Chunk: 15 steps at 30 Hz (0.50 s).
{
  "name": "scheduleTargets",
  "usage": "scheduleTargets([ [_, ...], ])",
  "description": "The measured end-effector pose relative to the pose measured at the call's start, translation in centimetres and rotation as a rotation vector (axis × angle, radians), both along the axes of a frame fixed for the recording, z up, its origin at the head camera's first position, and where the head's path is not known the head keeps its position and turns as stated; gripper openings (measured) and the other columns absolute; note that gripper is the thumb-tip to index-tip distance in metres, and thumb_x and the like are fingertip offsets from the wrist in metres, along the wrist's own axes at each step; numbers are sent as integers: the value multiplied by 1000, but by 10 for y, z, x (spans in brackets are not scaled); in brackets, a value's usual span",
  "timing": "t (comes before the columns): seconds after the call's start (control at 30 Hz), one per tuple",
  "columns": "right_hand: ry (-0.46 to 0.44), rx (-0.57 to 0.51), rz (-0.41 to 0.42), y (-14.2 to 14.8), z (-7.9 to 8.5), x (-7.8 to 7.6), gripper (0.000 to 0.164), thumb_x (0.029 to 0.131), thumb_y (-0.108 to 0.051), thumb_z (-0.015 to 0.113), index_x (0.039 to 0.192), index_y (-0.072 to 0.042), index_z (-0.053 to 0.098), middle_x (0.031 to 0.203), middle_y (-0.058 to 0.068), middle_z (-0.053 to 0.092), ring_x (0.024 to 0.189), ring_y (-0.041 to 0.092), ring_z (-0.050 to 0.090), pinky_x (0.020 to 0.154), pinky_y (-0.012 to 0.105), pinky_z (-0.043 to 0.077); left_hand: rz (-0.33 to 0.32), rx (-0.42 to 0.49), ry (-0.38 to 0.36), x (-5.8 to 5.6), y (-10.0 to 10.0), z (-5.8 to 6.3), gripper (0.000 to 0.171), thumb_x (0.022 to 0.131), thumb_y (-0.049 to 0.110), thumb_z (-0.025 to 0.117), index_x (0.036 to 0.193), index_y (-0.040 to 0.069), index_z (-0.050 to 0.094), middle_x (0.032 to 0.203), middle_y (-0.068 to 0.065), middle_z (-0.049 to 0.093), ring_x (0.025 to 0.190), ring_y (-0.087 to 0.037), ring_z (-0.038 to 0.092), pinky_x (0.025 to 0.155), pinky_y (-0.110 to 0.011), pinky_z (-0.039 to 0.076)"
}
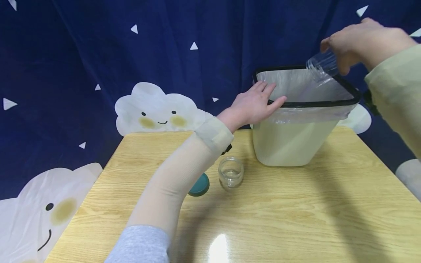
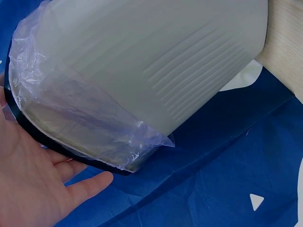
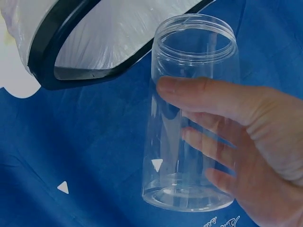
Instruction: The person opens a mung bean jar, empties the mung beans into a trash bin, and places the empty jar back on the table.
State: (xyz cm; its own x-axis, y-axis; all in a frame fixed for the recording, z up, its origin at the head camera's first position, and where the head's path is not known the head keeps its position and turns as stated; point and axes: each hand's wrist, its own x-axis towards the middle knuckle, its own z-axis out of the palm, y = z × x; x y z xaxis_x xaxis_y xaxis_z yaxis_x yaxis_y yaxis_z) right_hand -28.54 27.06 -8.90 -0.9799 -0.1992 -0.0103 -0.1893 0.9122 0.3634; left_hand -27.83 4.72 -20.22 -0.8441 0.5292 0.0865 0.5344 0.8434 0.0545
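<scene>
My right hand (image 1: pixel 368 44) grips a clear plastic jar (image 3: pixel 189 142) around its side, thumb in front and fingers behind. The jar has no lid, and I see no contents in it. In the head view it tilts, its mouth pointing left and down over the right part of a trash bin (image 1: pixel 292 138). My left hand (image 1: pixel 254 102) rests at the bin's left rim with fingers extended and spread. A thin clear liner bag (image 2: pixel 85 109) folds over the bin's black rim (image 2: pixel 52 144).
A short clear jar (image 1: pixel 231 171) stands on the wooden table (image 1: pixel 269 219), left of the bin's base. Next to it lies a teal lid (image 1: pixel 200 185), partly covered by my left forearm. A dark blue curtain (image 1: pixel 210 22) with clouds and triangles hangs behind.
</scene>
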Motion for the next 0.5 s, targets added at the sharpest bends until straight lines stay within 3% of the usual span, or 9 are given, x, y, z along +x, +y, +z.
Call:
scheduleTargets([
  [0.13,-10,2,-3,-1,-2,-1,76,67,5,79,133,7,40,121,43,43,104,56,40,97,68,26,4,3,-11,1,0,0,76,94,71,11,157,29,12,162,4,10,146,-8,-2,115,-30,12],
  [0.33,86,45,43,-1,4,-6,77,67,9,78,134,6,40,116,40,46,103,55,42,102,68,21,6,2,-15,1,1,0,76,94,71,11,157,29,12,162,5,10,146,-8,-2,115,-30,12],
  [0.5,22,47,18,0,2,-4,75,67,13,73,134,9,39,116,40,50,97,51,46,100,68,20,6,4,-11,1,1,0,76,94,71,11,157,29,11,162,5,9,146,-7,-2,115,-30,12],
])
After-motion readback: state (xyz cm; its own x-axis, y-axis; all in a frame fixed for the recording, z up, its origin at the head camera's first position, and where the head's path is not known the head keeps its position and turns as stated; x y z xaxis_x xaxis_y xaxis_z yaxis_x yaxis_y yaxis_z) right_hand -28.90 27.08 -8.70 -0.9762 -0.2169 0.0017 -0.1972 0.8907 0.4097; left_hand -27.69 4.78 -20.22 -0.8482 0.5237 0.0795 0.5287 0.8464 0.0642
